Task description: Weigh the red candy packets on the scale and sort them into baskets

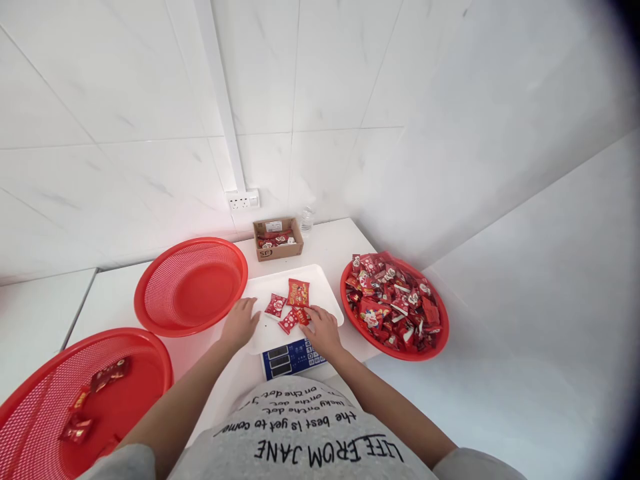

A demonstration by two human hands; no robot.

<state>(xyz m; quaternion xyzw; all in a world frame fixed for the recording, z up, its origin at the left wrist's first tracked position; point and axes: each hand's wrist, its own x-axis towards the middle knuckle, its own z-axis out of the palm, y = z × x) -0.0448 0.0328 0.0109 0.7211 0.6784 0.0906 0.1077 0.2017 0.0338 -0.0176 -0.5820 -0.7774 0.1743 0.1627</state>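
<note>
A white tray (260, 287) sits on a scale (293, 358) with a blue keypad at the table's front. On the tray lie several red wrapped sweets (299, 293). My left hand (240, 322) rests flat on the tray's left part, fingers spread, holding nothing. My right hand (321, 329) lies on the tray's front right with its fingertips touching a small red sweet (290, 321); whether it grips the sweet is unclear.
A red basket (193, 285) stands empty to the left of the tray. Another red basket (75, 400) at the near left holds a few sweets. A red basket (395, 303) heaped with sweets is on the right. A cardboard box (277, 239) and a wall socket (243, 199) are behind.
</note>
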